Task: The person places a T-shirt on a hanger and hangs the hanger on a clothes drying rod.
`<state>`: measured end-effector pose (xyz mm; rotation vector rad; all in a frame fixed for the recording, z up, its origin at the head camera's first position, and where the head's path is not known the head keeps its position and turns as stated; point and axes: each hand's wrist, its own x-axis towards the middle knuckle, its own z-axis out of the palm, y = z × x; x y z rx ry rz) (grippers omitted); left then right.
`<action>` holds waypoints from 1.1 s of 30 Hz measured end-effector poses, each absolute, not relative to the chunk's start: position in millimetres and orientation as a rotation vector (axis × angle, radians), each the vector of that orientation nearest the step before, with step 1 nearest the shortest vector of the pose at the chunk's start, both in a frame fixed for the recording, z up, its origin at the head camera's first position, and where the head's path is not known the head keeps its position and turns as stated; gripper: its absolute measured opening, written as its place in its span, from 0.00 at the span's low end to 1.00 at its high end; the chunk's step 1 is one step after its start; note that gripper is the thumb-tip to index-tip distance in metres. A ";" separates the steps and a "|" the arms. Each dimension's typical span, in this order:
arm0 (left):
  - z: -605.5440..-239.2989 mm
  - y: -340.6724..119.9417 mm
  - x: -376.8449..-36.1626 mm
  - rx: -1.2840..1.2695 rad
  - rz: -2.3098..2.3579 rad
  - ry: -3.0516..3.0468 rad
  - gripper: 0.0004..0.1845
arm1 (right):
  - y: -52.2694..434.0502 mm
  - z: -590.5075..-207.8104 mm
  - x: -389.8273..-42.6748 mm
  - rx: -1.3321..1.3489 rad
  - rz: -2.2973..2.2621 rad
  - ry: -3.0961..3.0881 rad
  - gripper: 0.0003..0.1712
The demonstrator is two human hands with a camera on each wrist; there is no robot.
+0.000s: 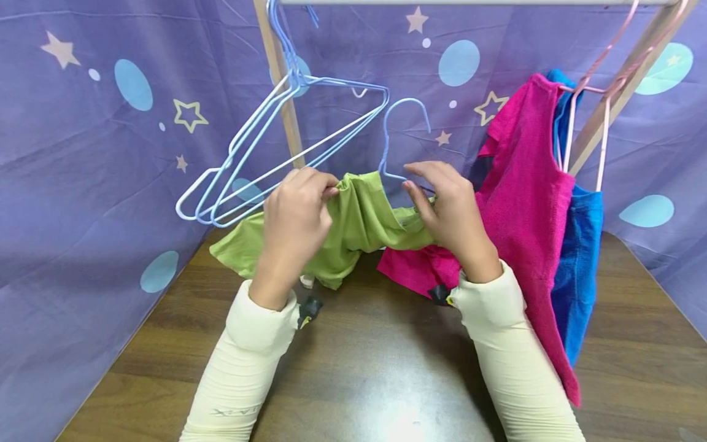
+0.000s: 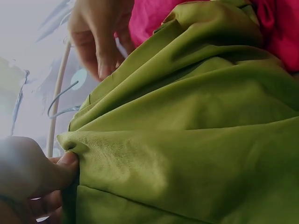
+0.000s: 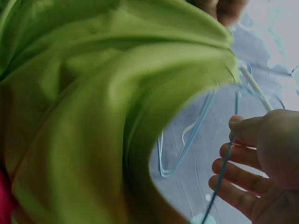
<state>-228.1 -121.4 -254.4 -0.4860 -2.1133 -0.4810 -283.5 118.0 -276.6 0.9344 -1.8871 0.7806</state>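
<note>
A light green shirt [image 1: 361, 212] hangs in folds between both hands, over a blue wire hanger [image 1: 385, 138] whose hook sticks up from the neck opening. My left hand [image 1: 298, 212] pinches the shirt's upper edge left of the hook; thumb and fingertips show on the cloth in the left wrist view. To the right of the hook, my right hand [image 1: 450, 205] has the hanger's shoulder wire between thumb and fingers. The right wrist view shows that wire [image 3: 225, 168] running under the thumb and across the loosely bent fingers. The hanger's left part is hidden inside the shirt.
Several blue and white hangers [image 1: 298, 116] hang at the left of the rack bar [image 1: 469, 2]. On the right, a magenta garment [image 1: 530, 202] and a blue garment [image 1: 580, 258] hang on pink hangers. Below lies the brown wooden table [image 1: 375, 368], with a patterned purple curtain [image 1: 210, 55] behind.
</note>
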 end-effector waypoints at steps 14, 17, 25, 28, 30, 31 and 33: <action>-251.9 -123.7 -226.1 -0.581 -0.406 -2.260 0.06 | 107.4 -280.9 -278.6 0.879 0.635 -1.829 0.06; -249.0 -129.4 -226.7 -0.589 -0.393 -2.327 0.07 | 109.0 -280.9 -279.4 0.866 0.638 -1.830 0.07; -242.3 -150.2 -227.4 -0.585 -0.430 -2.421 0.06 | 115.7 -279.0 -281.5 0.815 0.661 -1.817 0.07; -240.0 -155.6 -227.2 -0.605 -0.455 -2.430 0.07 | 115.6 -278.6 -281.9 0.786 0.689 -1.796 0.06; -238.4 -159.3 -226.3 -0.609 -0.469 -2.446 0.09 | 114.9 -278.6 -282.4 0.759 0.716 -1.779 0.06; -237.7 -161.5 -225.9 -0.609 -0.473 -2.456 0.10 | 114.6 -278.6 -282.5 0.742 0.732 -1.769 0.06; -236.2 -166.2 -223.9 -0.601 -0.476 -2.476 0.14 | 113.8 -278.4 -282.8 0.710 0.767 -1.751 0.05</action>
